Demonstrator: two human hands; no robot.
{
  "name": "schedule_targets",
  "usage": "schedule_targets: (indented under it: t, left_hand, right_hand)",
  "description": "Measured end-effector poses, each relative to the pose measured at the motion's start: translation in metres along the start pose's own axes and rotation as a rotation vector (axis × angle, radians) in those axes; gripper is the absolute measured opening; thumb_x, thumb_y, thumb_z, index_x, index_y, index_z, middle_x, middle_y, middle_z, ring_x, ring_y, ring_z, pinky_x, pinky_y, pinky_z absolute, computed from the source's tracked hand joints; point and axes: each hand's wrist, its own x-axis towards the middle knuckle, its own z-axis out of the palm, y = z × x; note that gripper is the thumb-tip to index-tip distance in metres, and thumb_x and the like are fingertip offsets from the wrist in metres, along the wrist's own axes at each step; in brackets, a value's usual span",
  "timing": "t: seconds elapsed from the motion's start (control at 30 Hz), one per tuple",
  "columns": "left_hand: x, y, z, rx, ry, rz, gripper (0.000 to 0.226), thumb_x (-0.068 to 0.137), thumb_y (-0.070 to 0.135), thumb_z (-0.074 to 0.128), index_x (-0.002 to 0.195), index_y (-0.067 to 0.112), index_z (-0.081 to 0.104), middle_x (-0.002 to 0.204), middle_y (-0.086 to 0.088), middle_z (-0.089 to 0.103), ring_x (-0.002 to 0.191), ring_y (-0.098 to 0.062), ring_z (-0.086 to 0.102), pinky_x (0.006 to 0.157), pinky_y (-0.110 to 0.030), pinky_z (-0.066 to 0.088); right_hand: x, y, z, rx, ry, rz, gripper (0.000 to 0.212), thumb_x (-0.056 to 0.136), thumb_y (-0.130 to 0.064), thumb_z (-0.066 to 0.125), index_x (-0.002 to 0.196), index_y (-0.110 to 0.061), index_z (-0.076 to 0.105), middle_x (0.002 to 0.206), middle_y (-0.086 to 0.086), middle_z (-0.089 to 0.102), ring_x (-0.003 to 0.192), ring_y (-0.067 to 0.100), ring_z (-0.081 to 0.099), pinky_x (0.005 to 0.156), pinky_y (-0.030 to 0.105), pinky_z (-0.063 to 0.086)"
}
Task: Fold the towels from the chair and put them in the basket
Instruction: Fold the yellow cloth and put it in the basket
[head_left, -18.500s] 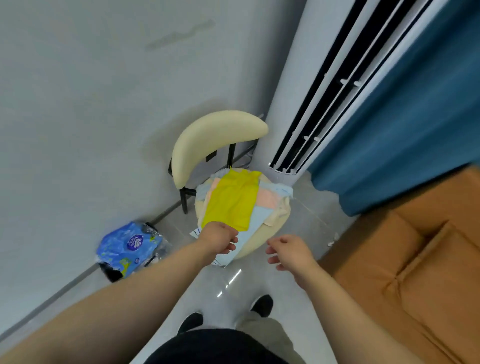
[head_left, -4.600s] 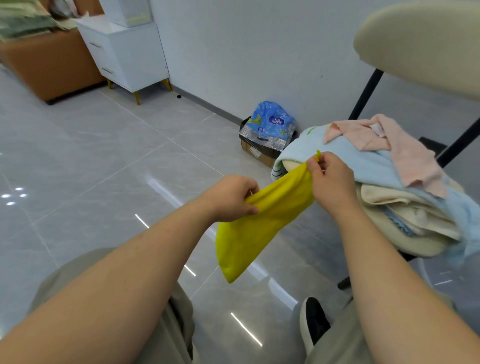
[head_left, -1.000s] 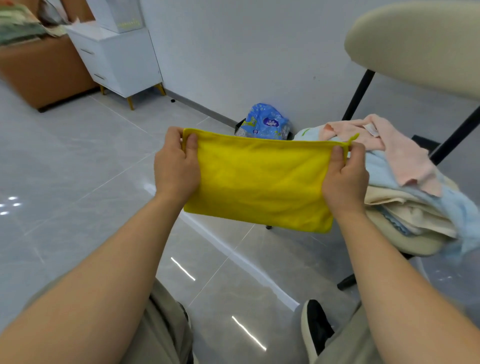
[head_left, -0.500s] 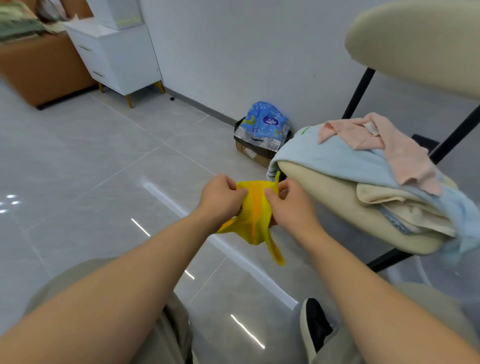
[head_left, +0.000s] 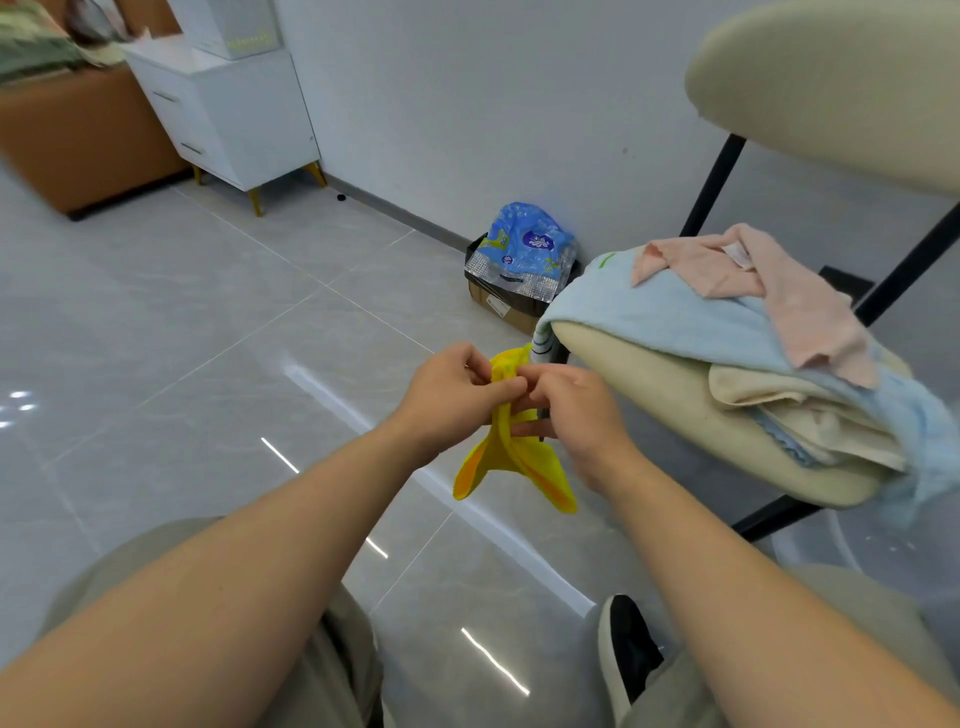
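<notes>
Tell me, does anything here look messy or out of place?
Only the laundry. On the chair a pink towel lies crumpled on a light blue towel that droops over the seat edge. The yellow towel pinched between the left hand and right hand is bunched, its ends dangling.

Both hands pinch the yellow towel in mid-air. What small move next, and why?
Probably square up the pinched edges: the yellow towel droops in two uneven flaps below the left hand and right hand, so the fold isn't neat yet.
</notes>
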Motion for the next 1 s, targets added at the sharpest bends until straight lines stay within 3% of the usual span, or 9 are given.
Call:
schedule_targets:
  t: [0.1, 0.2, 0.33, 0.4, 0.5, 0.6, 0.73, 0.9, 1.0]
  left_hand:
    - [-0.005, 0.003, -0.003, 0.102, 0.021, 0.049, 0.046, 0.067, 0.040, 0.089, 0.090, 0.016, 0.057, 0.087, -0.011, 0.073, 0.083, -0.025, 0.072, 0.073, -0.044, 0.061]
    - [-0.002, 0.003, -0.008, 0.133, 0.048, 0.082, 0.032, 0.075, 0.022, 0.086, 0.087, 0.016, 0.057, 0.083, -0.015, 0.071, 0.072, -0.024, 0.066, 0.071, -0.046, 0.056]
    - [0.004, 0.008, -0.022, 0.298, 0.085, 0.164, 0.021, 0.083, 0.009, 0.071, 0.088, 0.023, 0.056, 0.074, -0.003, 0.068, 0.069, -0.014, 0.058, 0.060, -0.033, 0.046]
    - [0.006, 0.011, -0.028, 0.364, 0.070, 0.202, 0.022, 0.085, 0.009, 0.070, 0.092, 0.026, 0.058, 0.078, 0.005, 0.067, 0.073, -0.012, 0.059, 0.060, -0.027, 0.042]
    - [0.007, 0.012, -0.035, 0.422, 0.049, 0.229, 0.022, 0.086, 0.008, 0.068, 0.096, 0.027, 0.061, 0.086, 0.005, 0.070, 0.079, -0.012, 0.063, 0.061, -0.025, 0.044]
    - [0.007, 0.012, -0.040, 0.450, 0.054, 0.253, 0.024, 0.085, 0.006, 0.067, 0.092, 0.028, 0.062, 0.088, 0.006, 0.070, 0.079, -0.010, 0.062, 0.058, -0.020, 0.041]
    - [0.007, 0.012, -0.042, 0.486, 0.046, 0.265, 0.027, 0.084, 0.003, 0.063, 0.089, 0.030, 0.062, 0.087, 0.008, 0.069, 0.079, -0.007, 0.061, 0.058, -0.020, 0.041]
    - [0.009, 0.011, -0.046, 0.492, 0.052, 0.285, 0.029, 0.083, 0.002, 0.062, 0.086, 0.031, 0.061, 0.082, 0.011, 0.067, 0.077, -0.003, 0.060, 0.057, -0.018, 0.039]
    - [0.013, 0.009, -0.049, 0.536, 0.071, 0.295, 0.029, 0.083, 0.002, 0.060, 0.087, 0.031, 0.061, 0.085, 0.010, 0.066, 0.078, -0.009, 0.059, 0.059, -0.021, 0.041]
  right_hand:
    - [-0.001, -0.003, -0.001, 0.037, -0.084, 0.002, 0.051, 0.081, 0.011, 0.039, 0.091, -0.021, 0.077, 0.090, 0.006, 0.077, 0.085, 0.024, 0.074, 0.069, 0.042, 0.063]
    - [0.001, -0.002, -0.003, 0.026, -0.121, 0.018, 0.049, 0.083, 0.015, 0.041, 0.091, -0.018, 0.075, 0.093, 0.007, 0.074, 0.084, 0.025, 0.074, 0.068, 0.041, 0.062]
    - [0.010, 0.007, -0.018, -0.452, 0.098, -0.175, 0.036, 0.078, -0.001, 0.062, 0.103, -0.027, 0.062, 0.101, -0.002, 0.059, 0.076, 0.017, 0.064, 0.068, 0.035, 0.058]
    - [0.012, 0.010, -0.025, -0.685, 0.087, -0.254, 0.048, 0.076, -0.010, 0.067, 0.114, -0.035, 0.056, 0.111, -0.003, 0.046, 0.088, 0.014, 0.059, 0.080, 0.031, 0.051]
    - [0.014, 0.016, -0.029, -0.777, 0.027, -0.301, 0.053, 0.076, -0.014, 0.072, 0.122, -0.036, 0.056, 0.122, -0.002, 0.035, 0.113, 0.019, 0.047, 0.099, 0.029, 0.041]
    - [0.017, 0.019, -0.030, -0.881, 0.004, -0.302, 0.048, 0.079, -0.019, 0.074, 0.123, -0.034, 0.060, 0.129, 0.001, 0.036, 0.123, 0.023, 0.037, 0.101, 0.025, 0.031]
    - [0.020, 0.024, -0.028, -0.890, -0.063, -0.287, 0.044, 0.083, -0.023, 0.074, 0.126, -0.025, 0.064, 0.132, 0.004, 0.045, 0.127, 0.023, 0.041, 0.108, 0.032, 0.037]
    - [0.022, 0.027, -0.032, -1.038, -0.168, -0.306, 0.017, 0.088, -0.036, 0.068, 0.100, -0.024, 0.068, 0.114, 0.002, 0.054, 0.104, 0.020, 0.053, 0.090, 0.034, 0.047]
    - [0.019, 0.020, -0.034, -1.209, -0.231, -0.268, 0.032, 0.092, -0.047, 0.061, 0.078, -0.018, 0.065, 0.081, 0.000, 0.055, 0.078, 0.021, 0.056, 0.065, 0.038, 0.049]
